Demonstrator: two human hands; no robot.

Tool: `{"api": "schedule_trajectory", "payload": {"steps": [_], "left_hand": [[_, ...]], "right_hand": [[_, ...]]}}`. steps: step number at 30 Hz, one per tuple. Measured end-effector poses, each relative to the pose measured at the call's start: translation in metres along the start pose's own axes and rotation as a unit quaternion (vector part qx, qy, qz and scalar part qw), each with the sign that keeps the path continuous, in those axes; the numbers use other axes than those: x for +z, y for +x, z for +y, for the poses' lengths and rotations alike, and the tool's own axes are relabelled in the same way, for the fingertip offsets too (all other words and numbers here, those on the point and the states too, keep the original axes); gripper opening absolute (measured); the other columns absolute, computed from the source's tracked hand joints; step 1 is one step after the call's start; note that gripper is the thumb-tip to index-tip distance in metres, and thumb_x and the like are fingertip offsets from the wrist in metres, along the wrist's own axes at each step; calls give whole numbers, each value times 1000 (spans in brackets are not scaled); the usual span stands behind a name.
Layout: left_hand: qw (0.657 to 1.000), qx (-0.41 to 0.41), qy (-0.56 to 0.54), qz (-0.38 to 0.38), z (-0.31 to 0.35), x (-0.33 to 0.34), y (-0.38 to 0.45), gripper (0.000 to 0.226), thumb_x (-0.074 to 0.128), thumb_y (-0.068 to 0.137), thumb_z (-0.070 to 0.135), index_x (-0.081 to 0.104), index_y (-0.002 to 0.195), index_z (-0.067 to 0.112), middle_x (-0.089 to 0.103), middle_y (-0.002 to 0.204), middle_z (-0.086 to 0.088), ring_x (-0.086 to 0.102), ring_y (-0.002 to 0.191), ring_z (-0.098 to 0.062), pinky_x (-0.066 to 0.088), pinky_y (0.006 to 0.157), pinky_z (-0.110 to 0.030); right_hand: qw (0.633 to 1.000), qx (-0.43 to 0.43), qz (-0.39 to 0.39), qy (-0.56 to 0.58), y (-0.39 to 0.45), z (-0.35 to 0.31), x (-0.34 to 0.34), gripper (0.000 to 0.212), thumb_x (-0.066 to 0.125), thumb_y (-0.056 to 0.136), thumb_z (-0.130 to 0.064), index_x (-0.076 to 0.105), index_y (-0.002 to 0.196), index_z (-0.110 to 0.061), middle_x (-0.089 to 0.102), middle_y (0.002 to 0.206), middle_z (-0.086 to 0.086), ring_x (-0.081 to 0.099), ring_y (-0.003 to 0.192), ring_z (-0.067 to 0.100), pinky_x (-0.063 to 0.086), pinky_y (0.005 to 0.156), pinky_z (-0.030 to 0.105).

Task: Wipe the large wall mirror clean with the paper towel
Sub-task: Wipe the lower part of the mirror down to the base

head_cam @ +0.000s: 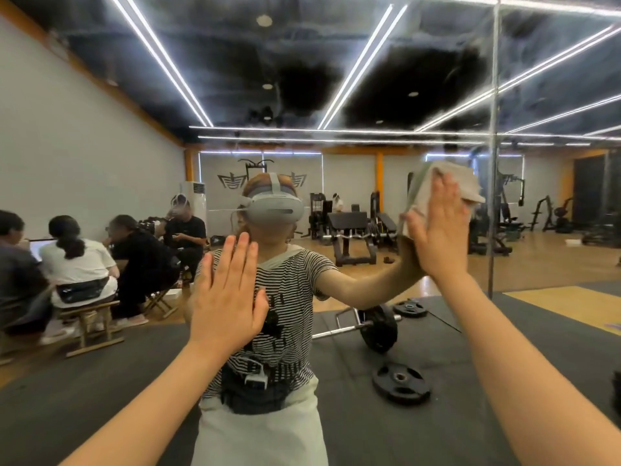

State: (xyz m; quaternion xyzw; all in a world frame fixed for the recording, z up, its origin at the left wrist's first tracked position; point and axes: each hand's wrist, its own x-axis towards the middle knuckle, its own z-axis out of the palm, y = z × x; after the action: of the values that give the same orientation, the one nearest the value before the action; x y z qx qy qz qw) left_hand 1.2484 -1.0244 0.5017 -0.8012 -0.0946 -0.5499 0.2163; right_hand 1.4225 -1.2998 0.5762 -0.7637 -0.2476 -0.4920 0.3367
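Note:
The large wall mirror point(336, 79) fills nearly the whole view, and its upper glass shows hazy smears. My right hand point(437, 230) is raised at head height and presses a folded white paper towel point(467, 183) flat against the glass with straight fingers. The towel sticks out above and to the right of my fingers. My left hand point(228, 294) lies flat on the mirror with fingers straight and holds nothing. My own reflection, in a striped shirt and a headset, stands between the two hands.
A vertical seam point(493, 163) between mirror panels runs just right of the towel. Reflected in the glass are gym machines, a barbell point(369, 326), a loose weight plate point(400, 381) on black mats, and several seated people at the left.

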Motion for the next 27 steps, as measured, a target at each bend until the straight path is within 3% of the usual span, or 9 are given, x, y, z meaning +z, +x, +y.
{"api": "schedule_trajectory", "payload": {"steps": [3, 9, 14, 17, 21, 24, 27], "left_hand": [[1000, 0, -2, 11, 0, 1, 0, 71, 34, 88, 36, 24, 149, 1, 17, 159, -16, 1, 150, -24, 2, 120, -46], [1000, 3, 6, 16, 1, 3, -1, 71, 33, 88, 36, 21, 149, 1, 19, 158, -17, 9, 148, -26, 4, 119, -47], [1000, 4, 12, 16, 2, 1, -1, 71, 34, 88, 35, 22, 149, 0, 19, 158, -17, 9, 149, -28, 1, 120, -46], [1000, -1, 5, 18, 1, 1, 0, 71, 35, 88, 35, 22, 149, 1, 15, 159, -14, -2, 150, -23, 2, 119, -46], [1000, 2, -2, 11, 0, 1, -1, 71, 35, 88, 35, 21, 150, 2, 15, 159, -13, 0, 150, -23, 5, 119, -46], [1000, 8, -4, 12, -1, 1, -1, 70, 36, 88, 35, 24, 149, 2, 20, 158, -16, 13, 148, -27, 7, 118, -47], [1000, 8, -12, 13, -1, 1, -1, 70, 35, 88, 35, 24, 149, 3, 22, 157, -17, 16, 146, -29, 8, 118, -48]], "right_hand": [[999, 48, 12, -8, 4, 8, 0, 72, 22, 97, -53, 1, 155, -16, 0, 163, 8, -9, 147, 16, -9, 117, 40], [995, 83, 62, -2, -7, -36, 21, 65, 9, 95, -39, 8, 155, -13, 4, 163, 7, -2, 150, 24, -6, 120, 48], [999, -35, 20, -36, -23, -122, 47, 61, 16, 97, -32, 10, 155, -14, 7, 163, 8, 6, 149, 26, -4, 118, 46], [995, -90, 30, -18, -31, -170, 66, 60, 22, 97, -32, 20, 153, -12, 17, 161, 9, 14, 148, 26, -4, 118, 46], [990, -135, 36, -33, -32, -155, 70, 57, 26, 99, -33, 28, 151, -10, 23, 159, 10, 19, 146, 26, 2, 118, 45], [979, -194, 27, -56, -25, -130, 62, 57, 26, 99, -32, 21, 151, -10, 19, 159, 7, 12, 147, 21, 0, 119, 41], [990, -125, 25, -56, -16, -86, 42, 55, 17, 99, -35, 8, 150, -16, 7, 159, 2, 4, 146, 17, -2, 119, 39]]}}
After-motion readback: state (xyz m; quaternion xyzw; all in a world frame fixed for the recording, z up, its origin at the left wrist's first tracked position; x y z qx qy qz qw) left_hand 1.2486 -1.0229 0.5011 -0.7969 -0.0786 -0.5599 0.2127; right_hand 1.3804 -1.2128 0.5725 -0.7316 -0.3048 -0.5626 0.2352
